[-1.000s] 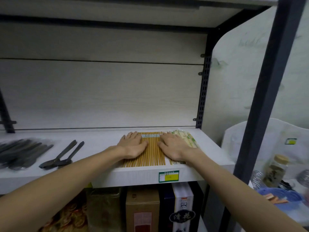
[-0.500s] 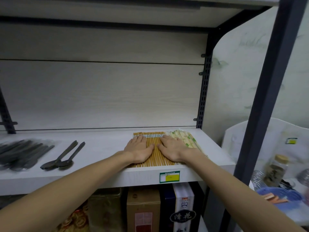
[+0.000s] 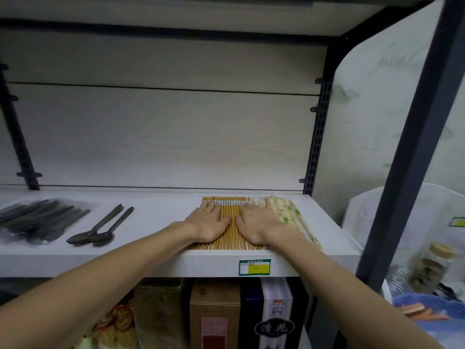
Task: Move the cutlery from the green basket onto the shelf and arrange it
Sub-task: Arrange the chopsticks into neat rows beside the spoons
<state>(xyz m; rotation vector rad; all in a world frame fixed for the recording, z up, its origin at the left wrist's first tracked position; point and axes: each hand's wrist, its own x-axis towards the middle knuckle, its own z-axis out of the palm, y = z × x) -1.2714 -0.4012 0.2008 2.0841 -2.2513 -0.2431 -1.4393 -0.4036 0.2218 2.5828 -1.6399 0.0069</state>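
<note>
A flat row of several brown wooden chopsticks (image 3: 231, 224) lies on the white shelf (image 3: 161, 217), running front to back. My left hand (image 3: 207, 222) presses flat on the row's left part, fingers straight. My right hand (image 3: 258, 225) lies flat on its right part and partly over the pale wrapped chopsticks (image 3: 289, 214) beside it. Two dark spoons (image 3: 100, 227) rest to the left, and several dark utensils in clear wrap (image 3: 32, 220) sit at the far left. No green basket is in view.
A dark upright post (image 3: 412, 157) stands at the right. Boxes (image 3: 214, 313) fill the level below the shelf. A green and yellow price label (image 3: 254, 267) is on the shelf's front edge. A jar (image 3: 430, 268) and a blue tub (image 3: 432, 311) sit low right.
Both hands slid to the right with the brown chopsticks, closing the row up against the pale wrapped chopsticks. The hands have come closer together.
</note>
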